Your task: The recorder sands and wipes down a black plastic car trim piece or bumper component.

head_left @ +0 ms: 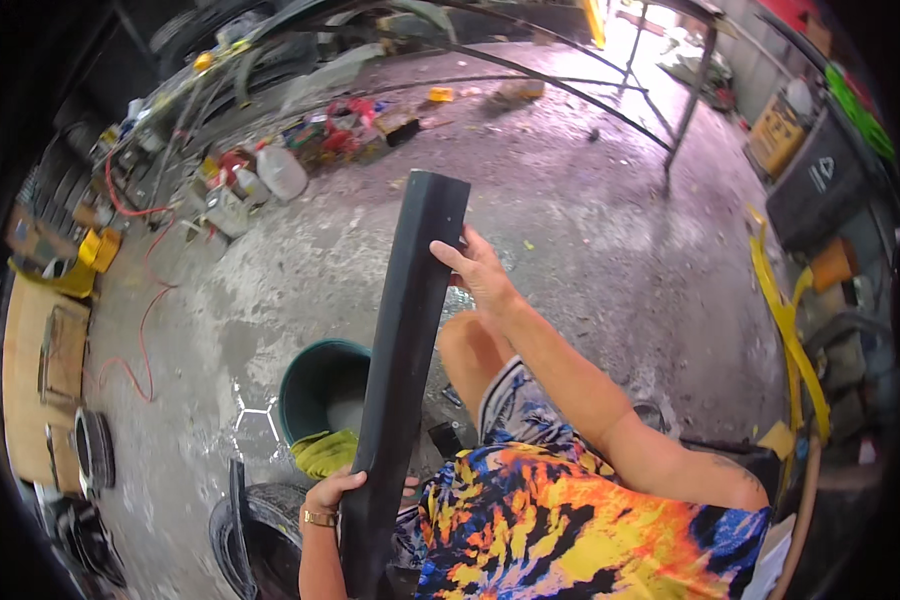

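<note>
The two hands stand well apart, both closed on one piece. The right hand (478,268) grips the right edge near the upper end, its thumb on the front face and its fingers passing behind; the left hand (330,492) clasps the lower part from the left side, thumb over the edge, with fingertips showing at the opposite side. Between them lies the long black panel (400,350) — held aslant before the body, its upper end over the floor and its lower end close to the lap.

The panel appears stiff and is probably light for its length; its smooth face may prove slippery if wet. Being long, it would likely swing if held at one end only, so the two side edges, near either end, offer the surest hold. Its fragility cannot be judged.

Just beside the panel, on the left, stands a green bucket (308,378), with a yellow-green cloth (327,453) at its near rim. Nearer the body lies a tyre (232,560), a black strip (239,510) against it. Farther out — a red hose (142,350) at left and yellow straps (785,330) at right.
</note>
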### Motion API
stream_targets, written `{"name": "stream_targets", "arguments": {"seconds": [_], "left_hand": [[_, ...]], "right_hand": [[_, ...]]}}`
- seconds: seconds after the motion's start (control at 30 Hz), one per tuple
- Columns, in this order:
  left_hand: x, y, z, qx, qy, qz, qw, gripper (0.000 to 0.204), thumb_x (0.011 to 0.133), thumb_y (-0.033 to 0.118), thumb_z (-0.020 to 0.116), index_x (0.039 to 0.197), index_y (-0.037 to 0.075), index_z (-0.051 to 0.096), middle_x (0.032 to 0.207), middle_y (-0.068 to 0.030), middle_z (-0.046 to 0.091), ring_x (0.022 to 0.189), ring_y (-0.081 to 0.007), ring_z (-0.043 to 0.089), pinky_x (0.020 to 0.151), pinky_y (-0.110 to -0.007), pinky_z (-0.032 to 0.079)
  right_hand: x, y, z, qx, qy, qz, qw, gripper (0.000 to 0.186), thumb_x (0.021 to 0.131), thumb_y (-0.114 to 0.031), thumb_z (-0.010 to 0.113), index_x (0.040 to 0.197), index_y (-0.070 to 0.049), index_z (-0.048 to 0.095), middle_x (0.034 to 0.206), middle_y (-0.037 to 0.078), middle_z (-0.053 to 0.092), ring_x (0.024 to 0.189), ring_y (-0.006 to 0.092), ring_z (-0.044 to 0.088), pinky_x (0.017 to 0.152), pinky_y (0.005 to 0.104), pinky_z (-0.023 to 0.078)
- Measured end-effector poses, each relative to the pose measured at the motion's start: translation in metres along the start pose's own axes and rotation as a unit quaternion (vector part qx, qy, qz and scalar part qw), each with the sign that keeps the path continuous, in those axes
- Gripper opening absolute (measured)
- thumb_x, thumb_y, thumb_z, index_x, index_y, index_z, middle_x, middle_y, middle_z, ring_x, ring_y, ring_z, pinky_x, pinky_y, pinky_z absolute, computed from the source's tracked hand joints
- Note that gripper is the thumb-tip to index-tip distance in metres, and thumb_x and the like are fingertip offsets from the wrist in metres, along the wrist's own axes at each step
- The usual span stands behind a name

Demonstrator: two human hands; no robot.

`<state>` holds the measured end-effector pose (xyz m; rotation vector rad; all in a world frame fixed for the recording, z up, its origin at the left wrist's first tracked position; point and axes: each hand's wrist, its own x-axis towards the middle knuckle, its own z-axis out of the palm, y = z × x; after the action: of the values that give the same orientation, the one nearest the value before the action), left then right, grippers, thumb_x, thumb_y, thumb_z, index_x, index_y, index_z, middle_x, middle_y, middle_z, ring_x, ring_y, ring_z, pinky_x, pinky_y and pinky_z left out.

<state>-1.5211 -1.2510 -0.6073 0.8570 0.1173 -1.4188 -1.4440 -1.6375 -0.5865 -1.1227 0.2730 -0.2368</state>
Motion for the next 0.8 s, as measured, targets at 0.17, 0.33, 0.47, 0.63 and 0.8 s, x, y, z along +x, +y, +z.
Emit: {"name": "stream_targets", "arguments": {"seconds": [0.17, 0.33, 0.47, 0.63, 0.8], "left_hand": [[0.001, -0.006, -0.048, 0.276, 0.128, 0.012, 0.953, 0.068, 0.094, 0.039, 0.074, 0.141, -0.004, 0.054, 0.129, -0.0109, 0.066, 0.114, -0.0189, 0.064, 0.102, -0.036, 0.050], [-0.003, -0.005, -0.073, 0.308, 0.145, -0.066, 0.938, 0.061, 0.092, 0.045, 0.076, 0.129, -0.002, 0.065, 0.115, -0.0023, 0.070, 0.103, -0.0109, 0.063, 0.094, -0.030, 0.051], [-0.006, -0.009, -0.081, 0.301, 0.138, -0.089, 0.939, 0.062, 0.091, 0.049, 0.077, 0.126, -0.002, 0.067, 0.111, -0.0012, 0.071, 0.098, -0.0101, 0.063, 0.091, -0.029, 0.051], [-0.003, -0.014, -0.073, 0.276, 0.178, -0.066, 0.942, 0.050, 0.090, 0.033, 0.081, 0.125, 0.000, 0.068, 0.108, -0.0003, 0.070, 0.097, -0.0091, 0.062, 0.088, -0.027, 0.050], [-0.002, -0.028, -0.061, 0.355, 0.290, -0.002, 0.889, 0.042, 0.092, 0.026, 0.080, 0.121, -0.001, 0.067, 0.103, 0.0000, 0.069, 0.095, -0.0096, 0.062, 0.087, -0.026, 0.049]], "right_hand": [[-0.015, 0.029, -0.030, 0.041, 0.024, -0.001, 0.999, 0.020, 0.098, -0.026, 0.072, 0.106, -0.007, 0.068, 0.089, 0.002, 0.074, 0.072, 0.0103, 0.070, 0.060, 0.0270, 0.058], [-0.041, 0.049, -0.041, 0.024, 0.057, 0.040, 0.997, 0.020, 0.099, -0.023, 0.070, 0.107, -0.005, 0.067, 0.092, 0.005, 0.074, 0.075, 0.0132, 0.072, 0.059, 0.0298, 0.060], [-0.058, 0.041, -0.042, -0.026, 0.064, 0.072, 0.995, 0.023, 0.100, -0.024, 0.069, 0.109, -0.004, 0.068, 0.094, 0.005, 0.074, 0.078, 0.0138, 0.071, 0.061, 0.0291, 0.059], [-0.062, 0.052, -0.057, -0.065, 0.064, 0.106, 0.990, 0.025, 0.099, -0.027, 0.069, 0.109, -0.004, 0.070, 0.096, 0.004, 0.073, 0.083, 0.0122, 0.070, 0.065, 0.0285, 0.058], [-0.057, 0.084, -0.085, -0.060, 0.037, 0.093, 0.993, 0.031, 0.098, -0.032, 0.072, 0.112, -0.005, 0.071, 0.097, 0.001, 0.073, 0.086, 0.0110, 0.068, 0.072, 0.0291, 0.057]]}}
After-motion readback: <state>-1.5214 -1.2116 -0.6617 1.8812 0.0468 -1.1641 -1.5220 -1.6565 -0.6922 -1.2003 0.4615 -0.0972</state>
